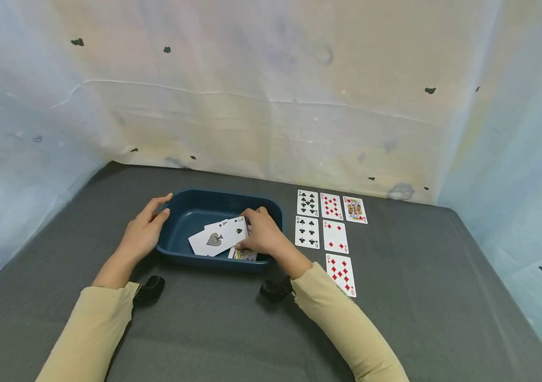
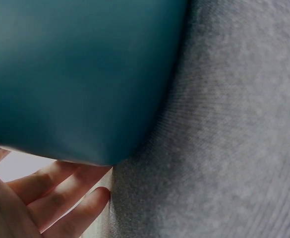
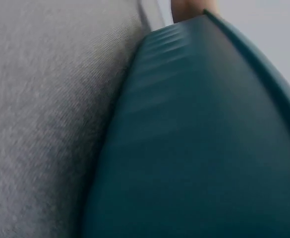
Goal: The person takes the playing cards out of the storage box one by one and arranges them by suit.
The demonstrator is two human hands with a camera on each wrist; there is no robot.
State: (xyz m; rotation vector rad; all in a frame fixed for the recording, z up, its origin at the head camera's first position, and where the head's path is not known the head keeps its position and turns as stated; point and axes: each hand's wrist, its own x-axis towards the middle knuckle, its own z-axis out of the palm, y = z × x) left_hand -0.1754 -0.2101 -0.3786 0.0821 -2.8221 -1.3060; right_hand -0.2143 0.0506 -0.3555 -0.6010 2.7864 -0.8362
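A dark blue tray [image 1: 171, 233] sits on the grey cloth with loose playing cards [image 1: 204, 243] in its right half. One shows a large ornate spade; a colourful picture card [image 1: 244, 254] lies under it. My right hand [image 1: 265, 233] reaches over the tray's right end, fingers curled down, and grips cards at their right edge; its fingertips are partly hidden. My left hand [image 1: 144, 233] rests at the tray's left end, thumb and index finger at the rim. In the left wrist view, that hand's fingers [image 2: 65, 196] lie fairly straight against the tray's outer wall [image 2: 85, 89].
Right of the tray, face-up cards lie in rows: a club card [image 1: 307, 203], a diamond card [image 1: 331, 206] and a king [image 1: 355, 209] at the back, a six of clubs [image 1: 307, 232] and four of diamonds [image 1: 335, 236], then a nine of diamonds [image 1: 340, 273]. A pale curtain [image 1: 271, 132] hangs behind.
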